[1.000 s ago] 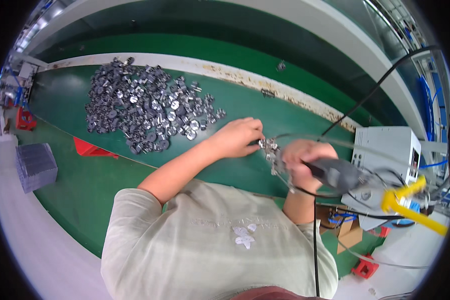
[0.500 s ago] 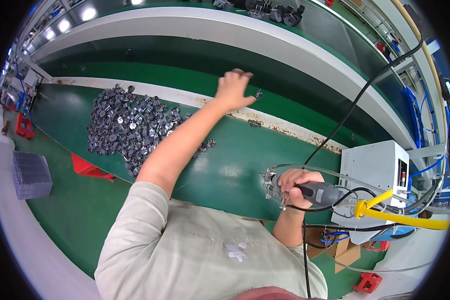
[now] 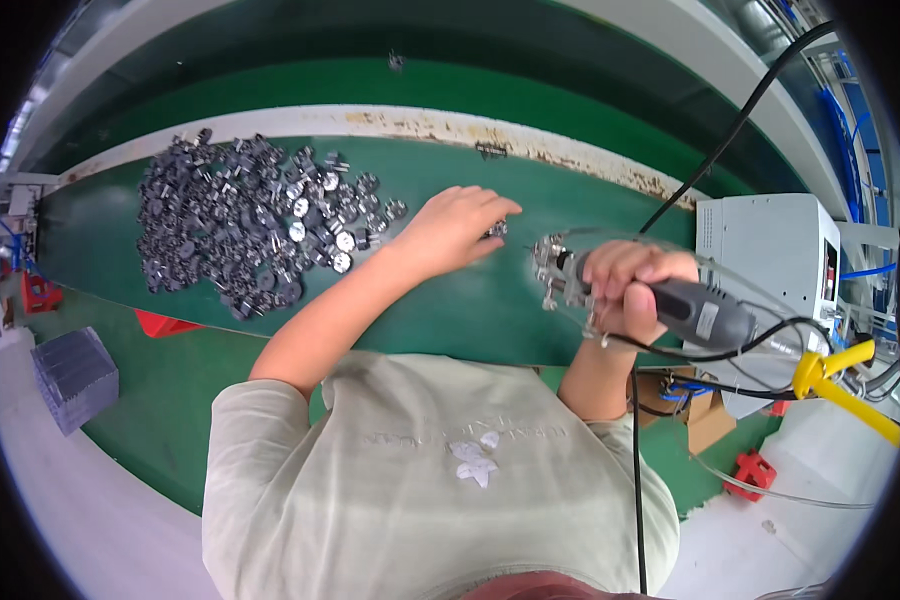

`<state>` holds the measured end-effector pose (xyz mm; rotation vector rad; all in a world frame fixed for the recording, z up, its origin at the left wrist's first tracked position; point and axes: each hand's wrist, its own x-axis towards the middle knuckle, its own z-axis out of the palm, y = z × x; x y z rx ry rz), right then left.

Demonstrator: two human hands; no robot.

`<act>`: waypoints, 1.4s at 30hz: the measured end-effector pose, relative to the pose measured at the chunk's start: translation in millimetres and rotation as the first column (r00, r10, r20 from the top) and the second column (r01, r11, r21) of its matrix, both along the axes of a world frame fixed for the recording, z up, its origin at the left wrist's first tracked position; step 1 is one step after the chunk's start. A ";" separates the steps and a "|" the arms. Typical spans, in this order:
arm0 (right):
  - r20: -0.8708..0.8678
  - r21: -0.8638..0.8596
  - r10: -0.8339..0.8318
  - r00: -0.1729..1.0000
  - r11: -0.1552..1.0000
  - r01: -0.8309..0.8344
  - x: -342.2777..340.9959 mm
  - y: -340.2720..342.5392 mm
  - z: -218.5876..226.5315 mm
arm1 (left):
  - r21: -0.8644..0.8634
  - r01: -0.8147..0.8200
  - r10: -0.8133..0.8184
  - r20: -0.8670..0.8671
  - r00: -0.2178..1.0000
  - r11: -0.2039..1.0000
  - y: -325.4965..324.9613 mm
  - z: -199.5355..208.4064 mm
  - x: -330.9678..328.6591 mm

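My left hand [image 3: 457, 228] is over the green bench, its fingers and thumb closed around a small dark part with shiny metal [image 3: 496, 229]. Just right of it, my right hand [image 3: 630, 285] grips a grey and black electric screwdriver [image 3: 708, 312]. The tool lies nearly level, its metal tip fitting [image 3: 550, 262] pointing left toward the held part. A clear tube and a black cable run along the tool. To the left spreads a big heap of similar dark parts [image 3: 240, 225], some showing round silvery faces.
Beyond the bench's worn white edge [image 3: 420, 124], one small part [image 3: 396, 61] sits on a green strip. A white machine box [image 3: 765, 255] stands at the right, with a yellow strap [image 3: 850, 395] and cables near it. Red stools and a grey bin [image 3: 75, 375] are on the floor.
My left hand has come back from over the green strip to the bench and closed on a part. The screwdriver has risen toward the bench's middle. The whole view has shifted.
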<state>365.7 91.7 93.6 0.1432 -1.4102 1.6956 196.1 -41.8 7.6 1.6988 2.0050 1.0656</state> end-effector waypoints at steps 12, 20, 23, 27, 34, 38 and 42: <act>0.006 0.025 0.084 0.996 0.996 -0.084 -13.3 -1.7 -3.6 | 0.066 -0.009 0.004 0.083 0.997 0.998 -19.9 -20.6 17.3; 0.033 0.020 0.114 0.993 0.993 -0.115 -12.4 -3.4 -5.5 | 0.075 -0.012 0.006 0.082 0.997 0.997 -17.8 -20.7 14.2; 0.026 0.019 0.118 0.993 0.993 -0.118 -12.7 -2.9 -6.2 | 0.081 -0.007 0.000 0.088 0.996 0.997 -17.9 -20.6 14.6; 0.022 0.023 0.122 0.992 0.992 -0.122 -15.6 -3.0 -7.9 | 0.069 -0.011 0.004 0.099 0.995 0.998 -19.1 -20.7 14.2; 0.105 0.083 0.034 0.994 0.996 -0.043 -14.8 -7.5 -2.7 | 0.081 -0.015 0.006 0.103 0.995 0.997 -18.4 -22.6 14.0; 0.090 0.086 0.077 0.993 0.993 -0.084 -14.0 -3.4 -4.8 | 0.070 -0.016 0.008 0.105 0.994 0.997 -18.1 -22.2 13.9; 0.098 0.101 0.076 0.992 0.991 -0.086 -14.4 -3.0 -3.1 | 0.065 -0.019 0.012 0.105 0.994 0.998 -18.6 -22.6 13.6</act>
